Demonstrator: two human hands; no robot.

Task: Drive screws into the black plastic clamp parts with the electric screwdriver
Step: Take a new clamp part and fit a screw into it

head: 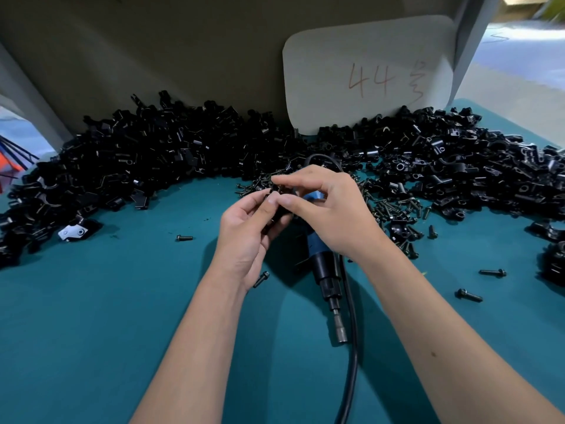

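Both hands meet above the middle of the teal table mat (122, 316). Curled around a small black plastic clamp part (276, 214), the left hand (249, 231) holds it between thumb and fingertips. Just above it, the right hand (324, 206) pinches thumb and forefinger together at the clamp's top, probably seating a screw, though the screw itself is too hidden to confirm.

Underneath the right hand lies the blue-and-black electric screwdriver (327, 270), untouched, its metal bit end pointing toward the near edge and its black cable (351, 347) trailing nearer still. A long heap of black clamp parts (146, 157) fills the far side of the mat, with loose dark screws (394, 206) scattered to the right.

Such a clamp looks light, rigid and rather smooth, so it should be gripped by its flat sides, leaving the screw hole clear. Small screws roll easily; a fingertip pinch on the head suits them.
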